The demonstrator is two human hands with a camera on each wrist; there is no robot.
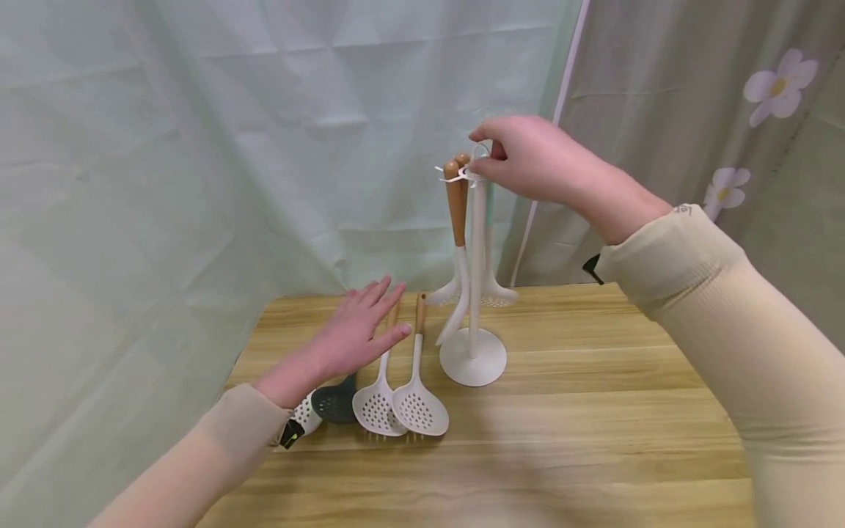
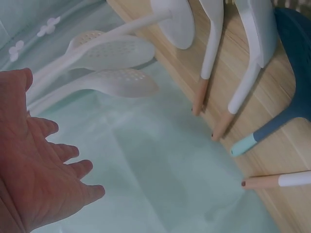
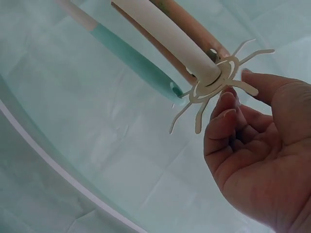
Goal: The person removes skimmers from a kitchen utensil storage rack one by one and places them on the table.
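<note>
Right hand pinches the hook ring atop the white utensil stand on the wooden table; left hand, fingers straight, hovers over the slotted spoons

This looks like a makeshift recording corner set up in a home rather than a working kitchen. A small wooden bench with pale grain stands pushed into a corner, and plain pale green cloth hangs as a backdrop on the left and far sides, creased from folding. On the right hangs a grey-green curtain printed with pale flowers, the sort used in a household room. The only kitchen goods are a white utensil stand with hanging tools and a few slotted spoons lying on the near left of the bench.
</note>
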